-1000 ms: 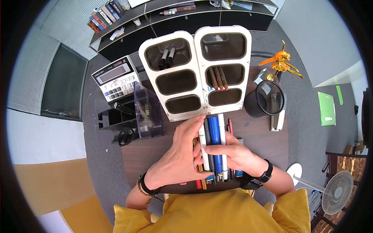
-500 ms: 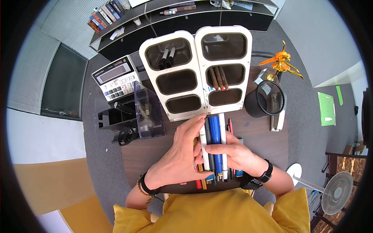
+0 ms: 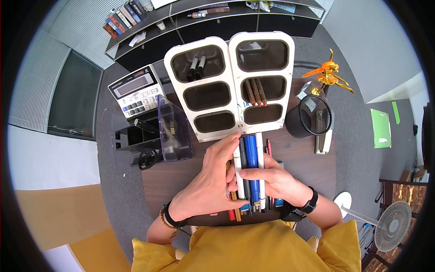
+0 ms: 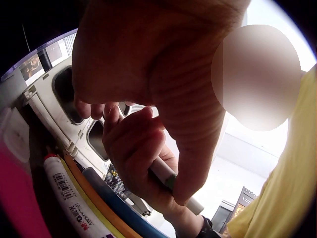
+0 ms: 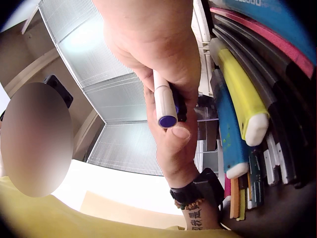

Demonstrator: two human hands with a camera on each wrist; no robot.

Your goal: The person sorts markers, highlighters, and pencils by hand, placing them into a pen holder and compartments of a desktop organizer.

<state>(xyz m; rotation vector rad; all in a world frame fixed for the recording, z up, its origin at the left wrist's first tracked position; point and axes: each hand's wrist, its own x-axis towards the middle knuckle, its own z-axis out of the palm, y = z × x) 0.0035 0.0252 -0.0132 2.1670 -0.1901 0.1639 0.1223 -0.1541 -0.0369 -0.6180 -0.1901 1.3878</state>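
In the head view, a bundle of markers stands side by side between both hands: a white one with a green mark (image 3: pixel 239 177), a dark one (image 3: pixel 242 147), a thick blue one (image 3: pixel 250 149) and another white one (image 3: pixel 259 152). My right hand (image 3: pixel 276 181) grips the bundle, its thumb laid across the front. My left hand (image 3: pixel 199 183) holds the bundle's left side, fingertips at the upper end and thumb at the lower end. From the right wrist, a white marker (image 5: pixel 166 109) shows its blue end beside the left thumb (image 5: pixel 179 134).
Beyond the hands stands a white organizer (image 3: pixel 229 72) with several compartments, some holding pens. Loose pens (image 3: pixel 234 214) lie below the bundle. To the left are a calculator (image 3: pixel 136 88) and a clear-lidded box (image 3: pixel 174 140); a mesh cup (image 3: pixel 297 120) and stapler (image 3: pixel 322 143) sit right.
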